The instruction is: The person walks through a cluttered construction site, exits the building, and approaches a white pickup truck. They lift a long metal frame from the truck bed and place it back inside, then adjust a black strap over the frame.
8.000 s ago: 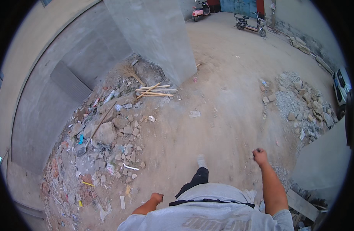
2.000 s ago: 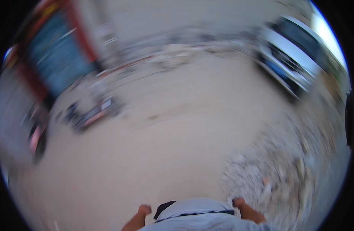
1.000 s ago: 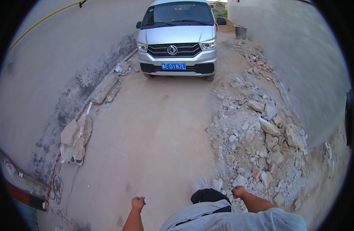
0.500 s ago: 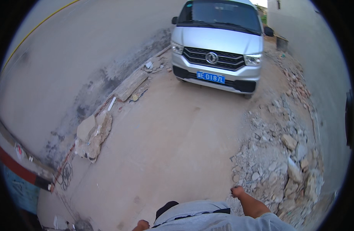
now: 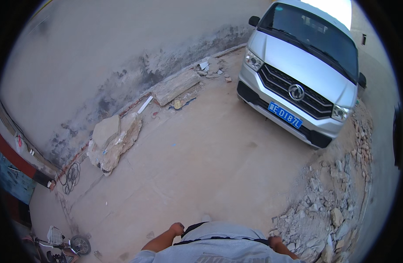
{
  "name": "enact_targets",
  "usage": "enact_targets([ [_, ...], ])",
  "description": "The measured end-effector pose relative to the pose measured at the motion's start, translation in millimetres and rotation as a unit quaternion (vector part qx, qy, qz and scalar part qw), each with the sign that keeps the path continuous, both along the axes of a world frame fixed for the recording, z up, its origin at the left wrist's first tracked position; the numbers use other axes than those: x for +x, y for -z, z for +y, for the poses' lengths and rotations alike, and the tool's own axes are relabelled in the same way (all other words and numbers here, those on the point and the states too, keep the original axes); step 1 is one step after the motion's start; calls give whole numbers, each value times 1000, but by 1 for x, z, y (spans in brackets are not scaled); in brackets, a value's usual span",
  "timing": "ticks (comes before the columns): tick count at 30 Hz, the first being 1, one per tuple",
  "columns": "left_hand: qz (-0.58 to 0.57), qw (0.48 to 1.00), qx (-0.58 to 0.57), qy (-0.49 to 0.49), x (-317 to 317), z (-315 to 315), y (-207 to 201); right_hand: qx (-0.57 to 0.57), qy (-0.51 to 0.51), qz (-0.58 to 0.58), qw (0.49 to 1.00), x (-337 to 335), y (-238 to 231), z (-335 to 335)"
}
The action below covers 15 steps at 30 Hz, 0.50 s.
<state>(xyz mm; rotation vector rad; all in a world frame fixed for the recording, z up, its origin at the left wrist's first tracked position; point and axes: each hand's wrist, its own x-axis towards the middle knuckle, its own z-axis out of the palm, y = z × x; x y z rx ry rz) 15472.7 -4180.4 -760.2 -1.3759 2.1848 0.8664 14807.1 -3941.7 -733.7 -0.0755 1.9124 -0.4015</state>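
Observation:
My left hand point(image 5: 177, 228) is beside the left of my waist, its fingers curled closed with nothing showing in them. On the other side, my right hand point(image 5: 275, 242) hangs low by my hip, also curled closed, partly behind the hem of my grey shirt point(image 5: 228, 252). A dark strap point(image 5: 223, 239) crosses the shirt between the hands. Neither hand touches anything on the ground. The rubble pile point(image 5: 315, 206) is nearest to my right hand.
Ahead on the right stands a silver-white van point(image 5: 298, 65). A broken concrete slab point(image 5: 114, 140) and a long stone block point(image 5: 177, 87) lie along the left wall point(image 5: 100, 48). Coiled cable point(image 5: 71, 177) lies near a doorway; a two-wheeler with a basket point(image 5: 57, 239) stands at lower left.
The view has swung left, so the van now sits further right, tilted and larger. My left hand has come forward into view; my right hand has drawn back towards my hip.

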Motion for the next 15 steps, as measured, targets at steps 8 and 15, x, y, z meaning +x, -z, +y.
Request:
enact_targets([
  [8,35,989,-1,-143,-27,-315,8,-37,123,-14,992,-40,-19,-214],
  [15,132,868,46,-476,-118,-508,-36,61,36,-24,997,-135,57,-466],
])
